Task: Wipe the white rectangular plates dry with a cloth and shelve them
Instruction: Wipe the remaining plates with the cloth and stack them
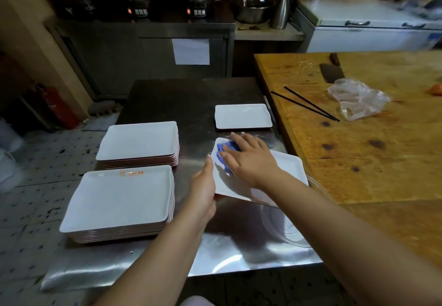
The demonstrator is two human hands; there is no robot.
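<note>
Here, left hand (203, 186) curled round the near-left edge of a white plate (287, 169), grip closed on its rim, plate held tilted just above the steel tabletop (191, 99). Right hand (248, 159) laid flat on the plate's far-left part, fingers fairly straight, pressing a blue cloth (221, 155) against the white surface; cloth mostly hidden under the palm. Beyond it, on the far right of the tabletop, a single plate (242, 116) lying flat, apart from the held one. To the left, two stacks of plates: near stack (119, 198) with an orange mark by its far edge, far stack (140, 140) just behind it. On the right, a wooden bench (382, 162) touching the tabletop's side, carrying black chopsticks (308, 104), a crumpled plastic bag (356, 98) and a cleaver (331, 72). Under the right forearm, a clear glass bowl (287, 224), partly hidden.
</note>
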